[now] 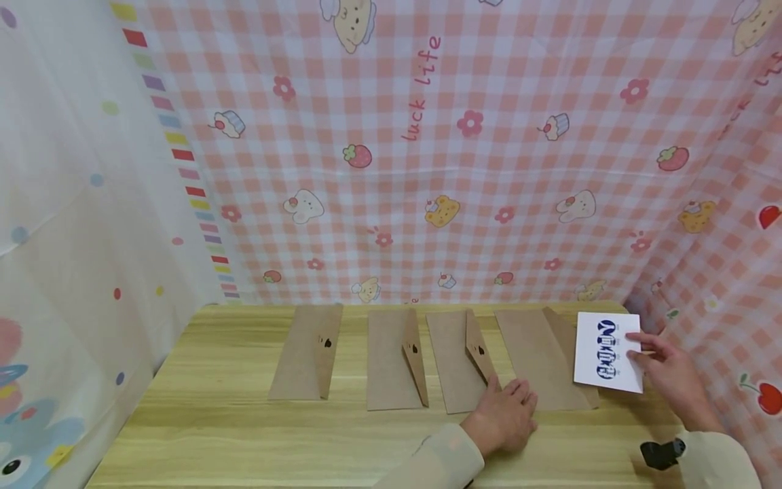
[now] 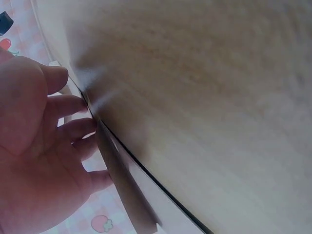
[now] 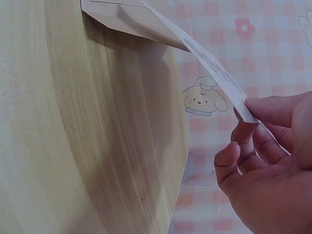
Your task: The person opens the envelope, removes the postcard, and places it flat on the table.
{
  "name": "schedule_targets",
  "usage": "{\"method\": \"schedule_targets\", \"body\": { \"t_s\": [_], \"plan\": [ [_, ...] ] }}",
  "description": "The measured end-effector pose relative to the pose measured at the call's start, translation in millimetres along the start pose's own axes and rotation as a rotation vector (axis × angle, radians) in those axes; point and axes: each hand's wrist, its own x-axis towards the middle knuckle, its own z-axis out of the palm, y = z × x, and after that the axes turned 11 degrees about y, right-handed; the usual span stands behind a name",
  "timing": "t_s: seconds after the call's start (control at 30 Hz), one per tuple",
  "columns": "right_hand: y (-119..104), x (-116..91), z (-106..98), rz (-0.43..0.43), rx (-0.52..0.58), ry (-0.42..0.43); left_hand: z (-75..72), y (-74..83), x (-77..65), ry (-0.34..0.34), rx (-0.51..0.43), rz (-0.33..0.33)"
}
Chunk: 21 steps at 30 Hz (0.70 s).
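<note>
My right hand [image 1: 675, 373] pinches a white card [image 1: 589, 353] with dark blue print by its right edge, thumb on one face. The card is raised over the right side of a brown paper envelope [image 1: 528, 360] whose flap stands open. In the right wrist view the card [image 3: 219, 73] appears nearly edge-on between thumb and fingers. My left hand [image 1: 504, 414] rests palm down near the table's front, its fingers reaching the lower ends of that envelope and of the neighbouring envelope [image 1: 449, 367]. Exactly what those fingertips touch is hard to tell.
Two more brown envelopes, one at left [image 1: 299, 360] and one mid-table [image 1: 385, 360], lie side by side on the wooden table [image 1: 208, 407], dark marks on their flaps. A pink checked curtain [image 1: 391, 170] hangs behind, with more cloth at both sides.
</note>
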Motion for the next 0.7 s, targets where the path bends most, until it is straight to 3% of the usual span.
{"method": "schedule_targets", "body": {
  "t_s": [0.33, 0.7],
  "plan": [
    [-1.9, -1.3, -5.2, 0.085, -0.007, -0.057, -0.8, 3.1, 1.5, -0.013, 0.033, -0.014],
    [-2.5, -10.1, -8.5, 0.031, 0.026, -0.074, 2.0, 0.8, 1.2, 0.040, -0.006, -0.018]
  ]
}}
